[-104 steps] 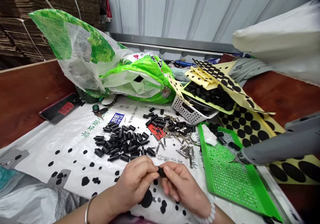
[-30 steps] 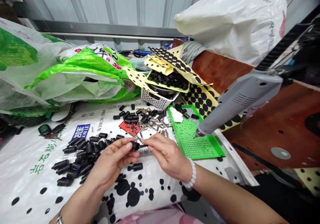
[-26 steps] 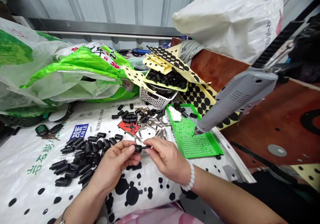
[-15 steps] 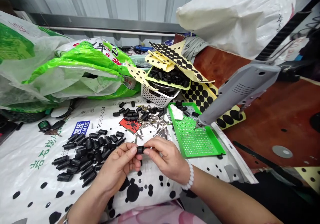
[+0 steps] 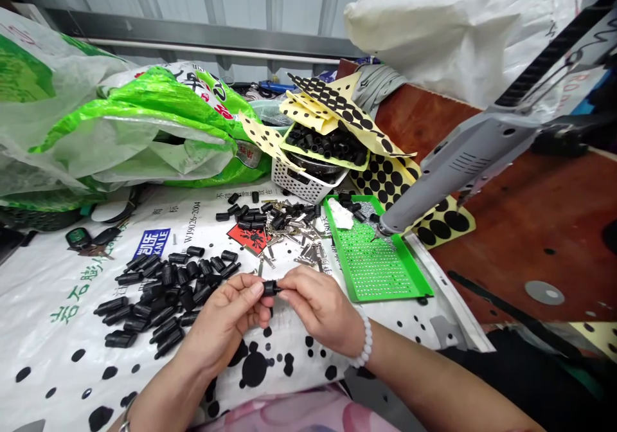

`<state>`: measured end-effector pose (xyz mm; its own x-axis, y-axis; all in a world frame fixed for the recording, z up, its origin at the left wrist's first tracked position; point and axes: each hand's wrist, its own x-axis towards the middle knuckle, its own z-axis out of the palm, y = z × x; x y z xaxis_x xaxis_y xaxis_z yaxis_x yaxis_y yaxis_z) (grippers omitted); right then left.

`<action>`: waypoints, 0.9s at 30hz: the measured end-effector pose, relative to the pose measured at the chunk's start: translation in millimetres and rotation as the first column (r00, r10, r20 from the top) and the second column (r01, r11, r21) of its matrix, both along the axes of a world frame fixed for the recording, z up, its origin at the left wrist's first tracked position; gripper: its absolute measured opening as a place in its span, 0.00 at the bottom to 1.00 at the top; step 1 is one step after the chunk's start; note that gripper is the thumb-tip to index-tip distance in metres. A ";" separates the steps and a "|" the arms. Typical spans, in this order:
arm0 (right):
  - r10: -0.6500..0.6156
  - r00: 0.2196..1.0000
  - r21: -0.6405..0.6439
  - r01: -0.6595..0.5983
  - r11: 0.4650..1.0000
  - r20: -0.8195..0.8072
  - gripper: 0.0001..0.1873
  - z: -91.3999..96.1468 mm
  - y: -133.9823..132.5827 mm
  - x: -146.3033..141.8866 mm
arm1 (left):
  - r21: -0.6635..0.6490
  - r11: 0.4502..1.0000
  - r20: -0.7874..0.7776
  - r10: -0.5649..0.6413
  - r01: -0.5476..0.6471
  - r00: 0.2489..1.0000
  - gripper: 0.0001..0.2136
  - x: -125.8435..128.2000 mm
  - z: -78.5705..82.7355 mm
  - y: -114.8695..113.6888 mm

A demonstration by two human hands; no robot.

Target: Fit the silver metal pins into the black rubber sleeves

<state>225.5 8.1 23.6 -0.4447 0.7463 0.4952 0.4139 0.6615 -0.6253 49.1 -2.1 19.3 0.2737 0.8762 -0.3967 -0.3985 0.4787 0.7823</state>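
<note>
Black plastic sleeve [image 5: 270, 287] is being held in a narrow pinch between the left hand [image 5: 219, 313] and the right hand [image 5: 321, 306], with the fingers of both closing on it above a printed woven sack [image 5: 48, 348]. Loose black sleeves [image 5: 164, 294] are lying to the left, metal pins [image 5: 303, 242] are lying farther off, and a green perforated tray [image 5: 337, 239] is sitting to the right, under the tip of a grey power tool [image 5: 457, 168].

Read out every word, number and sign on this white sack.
"KAN LE" plus Chinese characters: blue label on the white sack
"W19026-2004": printed number, first characters unsure
"岩石膨", then blurred: green lettering
Red sign: black symbol, no readable words
</note>
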 end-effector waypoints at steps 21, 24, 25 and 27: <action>-0.023 0.973 -0.415 -0.076 0.907 -0.229 0.07 -7.3 -11.5 -2.3 | 0.334 0.937 -0.361 0.022 0.107 0.932 0.10 -6.6 2.7 -8.4; -0.053 0.927 -0.602 -0.197 0.774 -0.371 0.08 -8.3 -13.6 -4.6 | 0.376 0.916 -0.412 0.033 0.137 0.910 0.09 -8.9 0.7 -10.5; -0.067 0.915 -0.635 -0.222 0.740 -0.398 0.08 -8.4 -14.3 -5.3 | 0.381 0.913 -0.432 0.034 0.148 0.901 0.08 -9.7 -0.4 -11.0; -0.099 0.902 -0.677 -0.239 0.696 -0.420 0.08 -8.5 -15.8 -6.4 | 0.389 0.906 -0.470 0.036 0.170 0.882 0.08 -11.0 -3.1 -11.5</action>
